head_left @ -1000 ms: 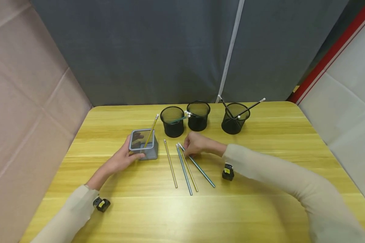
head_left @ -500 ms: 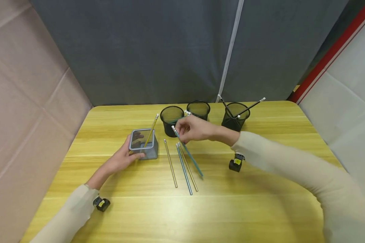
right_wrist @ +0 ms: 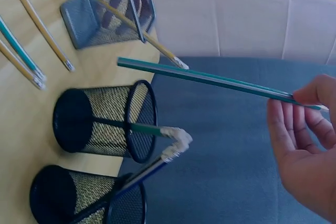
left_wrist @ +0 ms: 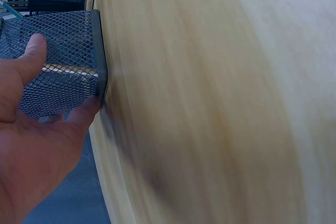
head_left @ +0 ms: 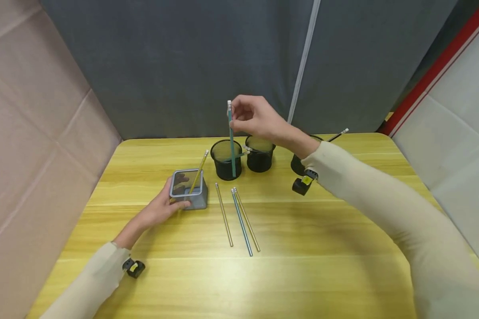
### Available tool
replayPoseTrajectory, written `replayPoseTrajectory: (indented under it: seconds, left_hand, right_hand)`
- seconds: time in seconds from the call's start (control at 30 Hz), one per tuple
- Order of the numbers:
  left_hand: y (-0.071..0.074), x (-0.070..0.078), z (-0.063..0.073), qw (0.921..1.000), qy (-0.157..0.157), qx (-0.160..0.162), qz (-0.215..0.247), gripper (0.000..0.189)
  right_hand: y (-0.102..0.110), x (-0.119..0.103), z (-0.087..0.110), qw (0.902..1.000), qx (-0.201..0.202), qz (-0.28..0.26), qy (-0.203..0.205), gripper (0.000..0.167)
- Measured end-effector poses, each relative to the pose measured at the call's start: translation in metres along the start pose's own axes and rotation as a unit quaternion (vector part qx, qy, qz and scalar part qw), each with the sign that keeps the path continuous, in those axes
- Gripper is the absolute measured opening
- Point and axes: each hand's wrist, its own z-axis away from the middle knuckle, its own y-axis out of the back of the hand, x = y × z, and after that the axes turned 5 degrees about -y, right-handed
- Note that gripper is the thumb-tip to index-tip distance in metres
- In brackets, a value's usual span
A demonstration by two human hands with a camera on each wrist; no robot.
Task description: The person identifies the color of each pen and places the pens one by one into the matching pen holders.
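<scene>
My right hand (head_left: 257,117) pinches a green pencil (right_wrist: 199,77) near its white eraser end. The pencil points down, above and in front of the left round black mesh cup (right_wrist: 105,121), in which another green pencil (right_wrist: 144,129) leans. On the table's left side my left hand (head_left: 157,210) grips a square grey mesh pencil holder (head_left: 199,200), thumb on one side and fingers on another. A yellow pencil (right_wrist: 121,18) leans inside that holder. Two gold pencils (head_left: 224,217) and a blue-green pencil (head_left: 242,223) lie on the table in front of the cups.
A second black mesh cup (head_left: 259,163) with a dark pencil (right_wrist: 137,178) stands right of the first. Farther right, a third black cup (head_left: 297,165) with a black pencil (head_left: 337,135) is partly hidden by my right wrist. A grey curtain (head_left: 183,66) hangs behind the table.
My right hand has picked up the green pencil from the table, carried it up and away, and tilted it nearly upright by the left black cup. My left hand has stayed still.
</scene>
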Motion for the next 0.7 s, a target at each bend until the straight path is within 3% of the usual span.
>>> replayPoseTrajectory:
  seconds: [0.2,0.43,0.7]
  left_hand:
    - [0.0,0.0,0.0,1.0,-0.003,0.001,-0.004,0.084]
    - [0.001,0.0,0.0,0.9999,-0.002,0.0,-0.013,0.085]
    - [0.001,-0.002,0.0,1.0,-0.008,0.0,-0.004,0.083]
  right_hand:
    - [0.002,-0.002,-0.01,0.9993,0.023,-0.01,0.028,0.012]
    - [0.003,0.007,-0.018,0.9976,0.04,0.015,0.055,0.012]
    - [-0.003,0.029,-0.02,0.9971,0.017,0.043,0.061,0.013]
